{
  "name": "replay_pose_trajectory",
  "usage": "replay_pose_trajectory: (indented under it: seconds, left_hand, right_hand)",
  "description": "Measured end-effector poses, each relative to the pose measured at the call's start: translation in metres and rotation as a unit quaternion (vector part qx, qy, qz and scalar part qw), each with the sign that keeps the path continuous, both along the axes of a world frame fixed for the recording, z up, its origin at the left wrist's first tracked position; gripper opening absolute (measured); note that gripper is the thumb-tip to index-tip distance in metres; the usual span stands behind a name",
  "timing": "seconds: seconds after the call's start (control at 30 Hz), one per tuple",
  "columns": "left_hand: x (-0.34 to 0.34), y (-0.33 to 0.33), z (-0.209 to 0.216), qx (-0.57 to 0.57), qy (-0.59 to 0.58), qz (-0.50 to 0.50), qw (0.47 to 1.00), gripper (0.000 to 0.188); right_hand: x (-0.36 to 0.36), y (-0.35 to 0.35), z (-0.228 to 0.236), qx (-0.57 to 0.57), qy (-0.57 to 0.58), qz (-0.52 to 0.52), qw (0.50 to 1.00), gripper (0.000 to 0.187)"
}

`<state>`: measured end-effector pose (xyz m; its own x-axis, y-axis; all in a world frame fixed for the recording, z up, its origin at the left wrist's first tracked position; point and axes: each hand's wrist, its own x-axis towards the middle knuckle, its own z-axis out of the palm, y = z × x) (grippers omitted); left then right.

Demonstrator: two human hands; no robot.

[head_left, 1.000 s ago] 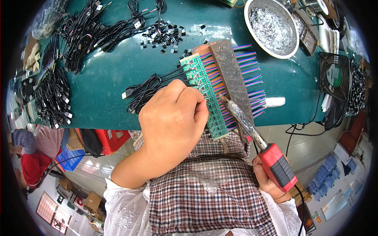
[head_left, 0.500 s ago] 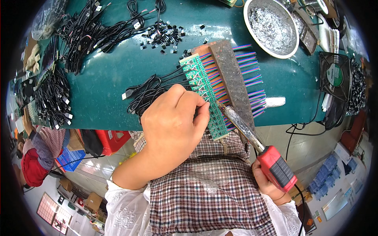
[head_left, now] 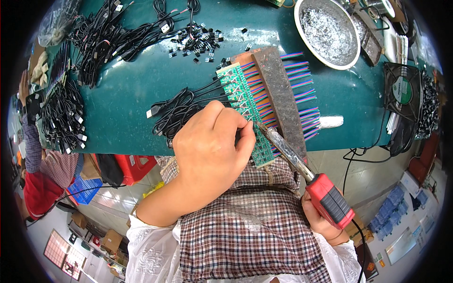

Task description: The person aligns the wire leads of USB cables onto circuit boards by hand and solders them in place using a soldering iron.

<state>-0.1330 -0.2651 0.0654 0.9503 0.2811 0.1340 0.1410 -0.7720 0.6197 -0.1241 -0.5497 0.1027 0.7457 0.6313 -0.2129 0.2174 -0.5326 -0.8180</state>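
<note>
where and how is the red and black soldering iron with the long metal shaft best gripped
By its thick red-and-black handle, from the lower right, where the right hand already holds it. The bare metal shaft slants up-left toward the green circuit board strip, so it is probably hot and best avoided.

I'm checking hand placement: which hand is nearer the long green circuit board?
Left. The left hand partly covers the circuit board along its left edge; the right hand is farther, to its lower right, gripping the red and black soldering iron.
</note>
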Motion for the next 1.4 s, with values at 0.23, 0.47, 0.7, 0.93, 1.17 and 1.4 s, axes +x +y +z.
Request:
replay_pose_trajectory:
  seconds: [0.23,0.47,0.7,0.93,1.17,1.4]
  left_hand:
    - [0.002,-0.003,-0.002,0.006,-0.016,0.004,1.000,0.021]
    - [0.000,-0.006,-0.006,0.004,-0.014,0.003,1.000,0.026]
    - [0.001,-0.006,-0.005,0.009,-0.018,-0.001,1.000,0.026]
    - [0.000,-0.007,-0.003,0.014,-0.010,0.001,1.000,0.026]
    - [0.004,0.015,0.020,0.024,0.012,-0.024,0.999,0.017]
    - [0.041,0.090,0.007,0.157,-0.072,0.127,0.977,0.013]
  right_hand:
    - [0.001,0.003,0.000,0.004,-0.002,0.001,1.000,0.029]
    - [-0.006,-0.006,-0.003,-0.002,-0.001,-0.006,1.000,0.029]
    - [-0.014,-0.014,-0.005,-0.010,0.072,-0.051,0.996,0.029]
    - [-0.017,-0.018,-0.010,0.017,0.084,-0.053,0.995,0.030]
    - [-0.017,-0.017,-0.001,-0.041,0.085,-0.126,0.988,0.021]
    - [-0.014,-0.006,-0.004,0.108,0.137,-0.196,0.965,0.017]
